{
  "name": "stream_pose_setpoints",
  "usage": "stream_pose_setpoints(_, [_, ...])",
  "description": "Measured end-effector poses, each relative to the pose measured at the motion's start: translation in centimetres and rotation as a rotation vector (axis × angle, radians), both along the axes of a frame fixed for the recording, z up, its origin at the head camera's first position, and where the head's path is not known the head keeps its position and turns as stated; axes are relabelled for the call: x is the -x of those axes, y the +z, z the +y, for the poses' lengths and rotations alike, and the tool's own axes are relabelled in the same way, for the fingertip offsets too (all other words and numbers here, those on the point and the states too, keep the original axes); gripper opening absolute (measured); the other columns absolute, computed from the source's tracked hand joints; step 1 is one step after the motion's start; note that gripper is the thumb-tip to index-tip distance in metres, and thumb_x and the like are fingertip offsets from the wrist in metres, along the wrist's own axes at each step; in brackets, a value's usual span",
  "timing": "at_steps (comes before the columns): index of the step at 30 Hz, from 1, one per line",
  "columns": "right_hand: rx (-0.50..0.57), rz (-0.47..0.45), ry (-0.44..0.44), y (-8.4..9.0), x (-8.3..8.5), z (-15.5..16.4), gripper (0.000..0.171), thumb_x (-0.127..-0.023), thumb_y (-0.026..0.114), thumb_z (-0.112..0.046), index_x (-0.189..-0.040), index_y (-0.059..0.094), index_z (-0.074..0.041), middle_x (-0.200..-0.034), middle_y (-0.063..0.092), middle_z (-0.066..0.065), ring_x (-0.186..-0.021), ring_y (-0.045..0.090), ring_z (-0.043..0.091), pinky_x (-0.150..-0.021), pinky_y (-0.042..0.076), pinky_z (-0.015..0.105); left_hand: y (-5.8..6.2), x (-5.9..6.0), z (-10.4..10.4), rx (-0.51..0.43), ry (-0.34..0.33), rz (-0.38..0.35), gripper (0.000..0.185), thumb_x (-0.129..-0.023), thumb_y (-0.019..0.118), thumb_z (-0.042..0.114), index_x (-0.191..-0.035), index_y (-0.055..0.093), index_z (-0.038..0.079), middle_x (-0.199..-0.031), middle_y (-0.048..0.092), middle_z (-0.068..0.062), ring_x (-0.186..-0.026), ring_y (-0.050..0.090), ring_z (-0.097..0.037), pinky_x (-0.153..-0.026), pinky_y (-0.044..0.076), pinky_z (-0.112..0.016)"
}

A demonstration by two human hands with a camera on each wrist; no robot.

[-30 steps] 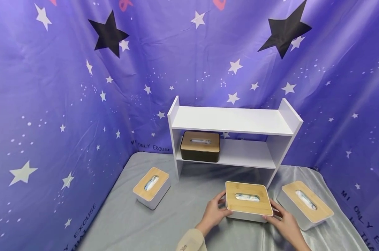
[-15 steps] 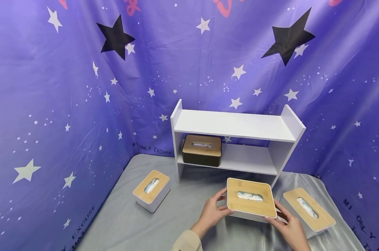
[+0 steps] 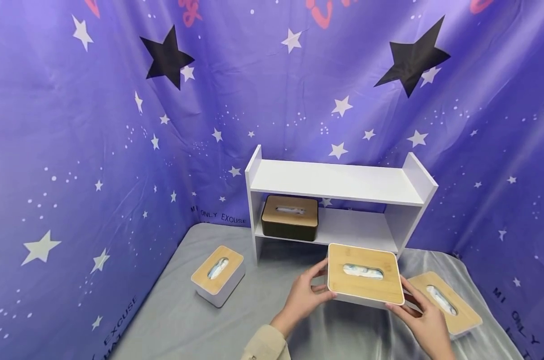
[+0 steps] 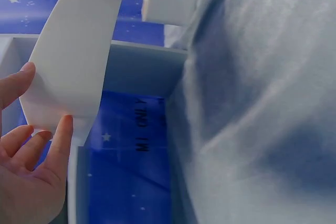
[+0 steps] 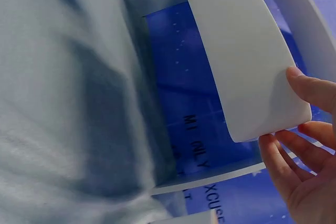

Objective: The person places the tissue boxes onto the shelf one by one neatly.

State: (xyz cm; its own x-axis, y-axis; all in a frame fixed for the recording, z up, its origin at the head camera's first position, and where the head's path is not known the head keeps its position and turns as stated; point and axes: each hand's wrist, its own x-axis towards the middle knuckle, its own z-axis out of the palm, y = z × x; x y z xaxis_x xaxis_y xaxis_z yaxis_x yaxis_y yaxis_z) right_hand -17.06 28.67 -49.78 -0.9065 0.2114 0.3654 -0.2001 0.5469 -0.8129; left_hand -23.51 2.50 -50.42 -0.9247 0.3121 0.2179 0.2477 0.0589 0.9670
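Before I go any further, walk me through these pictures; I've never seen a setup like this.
There is no robot here: a person works with bare hands, wearing three cameras. The wide picture comes from the head, looking forward and down. The two close ones come from the wrists, each looking at that hand's work. The left hand and right hand grip opposite ends of a wood-topped white tissue box, which appears lifted off the grey cloth. On that cloth rest a similar left box and right box, and a white shelf unit. A wood-topped dark box sits at the left end of its lower board.
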Motion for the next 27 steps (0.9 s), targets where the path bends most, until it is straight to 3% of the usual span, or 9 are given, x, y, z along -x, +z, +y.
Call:
stream_pose_setpoints(3, [-0.014, 0.021, -0.005, 0.8, 0.0, 0.0, 0.072, -0.079, 0.083, -0.004, -0.143, 0.052, 0.000, -0.114, 0.046, -0.044, -0.096, 0.051, -0.027, -0.074, 0.053, 0.002, 0.9, 0.1, -0.1, -0.010, -0.001, 0.047, 0.079, -0.077, 0.082, -0.003, -0.148, 0.049, 0.012, -0.143, 0.057, -0.016, -0.126, 0.060, -0.030, -0.089, 0.059, -0.023])
stream_pose_setpoints(10, [0.000, 0.084, 0.014, 2.4, 0.5, 0.0, 0.072, -0.077, 0.081, 0.004, -0.142, 0.052, 0.002, -0.116, 0.050, -0.042, -0.097, 0.053, -0.025, -0.077, 0.051, 0.000, 2.2, 0.8, -0.3, 0.014, 0.015, 0.138, 0.079, -0.076, 0.083, -0.001, -0.147, 0.050, 0.011, -0.141, 0.059, -0.013, -0.125, 0.061, -0.028, -0.087, 0.060, -0.022])
stream_pose_setpoints(18, [-0.007, 0.088, 0.022, 2.9, 1.8, -0.1, 0.071, -0.077, 0.082, 0.002, -0.142, 0.053, 0.000, -0.115, 0.050, -0.042, -0.096, 0.053, -0.025, -0.078, 0.051, 0.000, 2.9, 2.0, -0.3, 0.018, 0.008, 0.138, 0.078, -0.079, 0.080, -0.002, -0.148, 0.048, 0.014, -0.144, 0.057, -0.013, -0.127, 0.060, -0.028, -0.091, 0.060, -0.028])
stream_pose_setpoints(27, [0.018, 0.051, -0.008, 2.6, 3.6, -0.6, 0.067, -0.080, 0.083, -0.008, -0.141, 0.055, -0.001, -0.114, 0.050, -0.041, -0.091, 0.053, -0.023, -0.075, 0.050, -0.001, 2.7, 3.2, -0.3, 0.028, 0.012, 0.153, 0.072, -0.084, 0.077, 0.002, -0.149, 0.046, 0.009, -0.147, 0.053, -0.015, -0.125, 0.061, -0.031, -0.087, 0.058, -0.018])
